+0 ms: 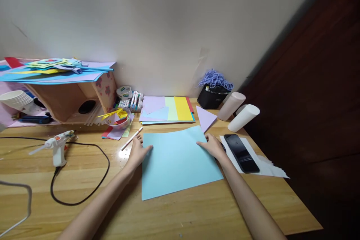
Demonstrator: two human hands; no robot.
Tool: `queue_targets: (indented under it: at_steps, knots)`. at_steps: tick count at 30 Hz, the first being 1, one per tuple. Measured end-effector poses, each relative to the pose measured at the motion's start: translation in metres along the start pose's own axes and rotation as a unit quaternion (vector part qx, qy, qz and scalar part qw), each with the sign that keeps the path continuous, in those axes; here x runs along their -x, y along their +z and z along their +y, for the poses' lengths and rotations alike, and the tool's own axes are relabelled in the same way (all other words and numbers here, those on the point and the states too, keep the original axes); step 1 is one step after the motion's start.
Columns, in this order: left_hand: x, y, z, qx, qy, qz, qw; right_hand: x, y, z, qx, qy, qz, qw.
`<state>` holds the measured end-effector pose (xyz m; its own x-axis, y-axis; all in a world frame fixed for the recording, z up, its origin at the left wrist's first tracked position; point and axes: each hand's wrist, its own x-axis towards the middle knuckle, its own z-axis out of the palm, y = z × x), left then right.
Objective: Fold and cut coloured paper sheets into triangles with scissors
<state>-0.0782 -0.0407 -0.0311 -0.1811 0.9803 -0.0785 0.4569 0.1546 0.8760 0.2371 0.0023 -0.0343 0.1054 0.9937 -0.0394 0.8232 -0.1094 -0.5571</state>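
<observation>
A sheet of light blue paper (177, 165) spans the space between my two hands, just over the wooden table (180, 219). At its left edge, my left hand (137, 152) grips it, thumb on top and fingers behind. My right hand (212, 146) pinches the right edge the same way, its fingers partly hidden under the sheet. The sheet's far edge bows slightly. Beside my left hand lies a thin white stick (131, 138). Close by my right hand is a black phone (242, 153) on a piece of white paper (270, 167).
A hot glue gun (59, 146) with a looping black cord lies left. Behind are a plastic bowl of paper scraps (123, 123), markers (136, 101), stacked coloured paper (171, 108), a lilac triangle (206, 117), a black pouch with yarn (212, 97) and two tubes, one a white tube (244, 117).
</observation>
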Motion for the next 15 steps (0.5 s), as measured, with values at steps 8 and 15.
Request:
queue_targets:
  at_steps: [8,15]
  knots:
    - [0.005,-0.049,0.065,0.023,0.146,0.098,0.984,0.007,-0.036,-0.036,-0.414,-0.086,0.033,0.906]
    - [0.003,-0.054,0.05,0.129,0.166,0.027,0.977,0.0,-0.01,-0.022,-0.523,-0.074,0.093,0.844]
